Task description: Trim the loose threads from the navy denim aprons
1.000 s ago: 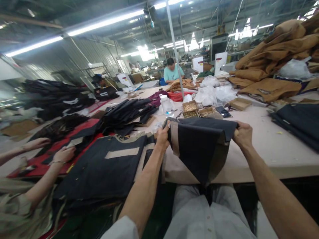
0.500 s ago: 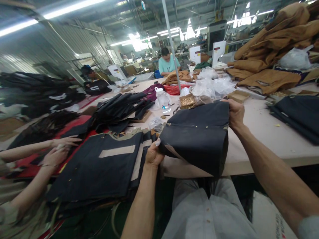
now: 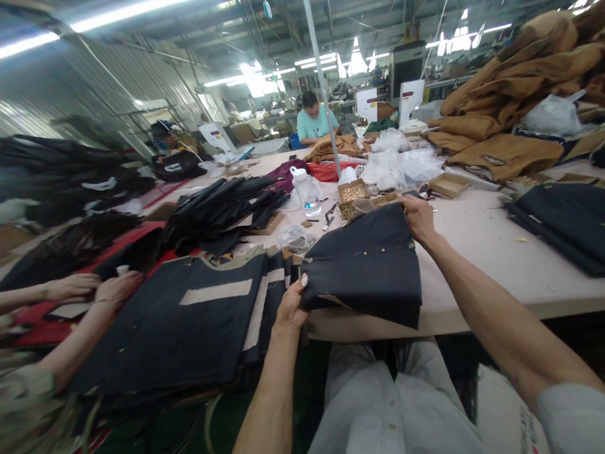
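Note:
In front of me a black leather-like panel is stretched between both hands at the table's front edge. It carries a seam with small brass-coloured studs, and its lower part hangs folded over. My left hand pinches its left edge, thumb on top. At the upper right corner my right hand is closed on the panel, with some fingers hidden behind it. Just left of my left hand lies a stack of similar black panels, the top one bearing a pale strip.
Small boxes of brass-coloured hardware and a clear plastic jug stand beyond the panel. Folded black pieces lie at right, below a brown heap. A co-worker's hands work at left over red material.
My right hand has moved left and slightly down with the panel's corner, and the panel is flatter. The co-worker's hands at left have shifted and closed together.

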Motion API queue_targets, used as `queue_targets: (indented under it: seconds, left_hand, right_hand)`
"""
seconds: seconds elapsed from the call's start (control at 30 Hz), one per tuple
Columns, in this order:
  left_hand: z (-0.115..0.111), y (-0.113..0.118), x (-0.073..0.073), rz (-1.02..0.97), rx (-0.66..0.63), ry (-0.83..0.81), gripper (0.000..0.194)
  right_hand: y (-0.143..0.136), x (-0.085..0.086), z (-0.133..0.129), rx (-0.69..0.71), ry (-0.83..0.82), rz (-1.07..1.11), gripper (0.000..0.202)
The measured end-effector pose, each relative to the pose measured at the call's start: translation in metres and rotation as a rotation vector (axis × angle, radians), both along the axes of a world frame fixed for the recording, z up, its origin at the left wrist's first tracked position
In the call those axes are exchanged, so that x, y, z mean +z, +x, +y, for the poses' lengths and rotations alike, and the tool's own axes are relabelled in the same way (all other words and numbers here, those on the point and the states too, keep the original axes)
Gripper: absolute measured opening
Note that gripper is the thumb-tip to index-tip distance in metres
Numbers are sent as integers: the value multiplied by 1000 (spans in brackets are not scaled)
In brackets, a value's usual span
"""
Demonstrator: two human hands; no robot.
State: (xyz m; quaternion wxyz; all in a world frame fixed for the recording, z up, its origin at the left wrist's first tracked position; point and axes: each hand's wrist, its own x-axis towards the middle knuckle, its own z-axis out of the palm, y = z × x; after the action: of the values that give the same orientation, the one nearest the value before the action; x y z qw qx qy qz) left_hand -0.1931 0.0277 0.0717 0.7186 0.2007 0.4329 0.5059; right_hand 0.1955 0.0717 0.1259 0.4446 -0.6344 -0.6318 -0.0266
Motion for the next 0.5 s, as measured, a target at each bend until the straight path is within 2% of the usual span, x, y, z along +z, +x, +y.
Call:
queue_targets:
  seconds: [0.13,0.27,0.33,0.4,0.5]
  left_hand:
    - [-2,2,-13,10,40,-151,15]
    - [-9,3,-10,19,-28,-137,15]
    - [-12,2,-6,37,-77,-66,14]
    - [-14,0,-4,134,-93,16,14]
    - [-11,-8,-4,461,-42,133,20]
  right_hand:
    - [-13,-46,-25,-175,-7,98,26]
    - [-30,-84,-62,-286,-80,389,33]
    - [-39,-92,-77,-217,-170,534,40]
    - [-48,-91,-89,-62,-264,707,50]
    - [-58,-76,-101,221,-390,1082,58]
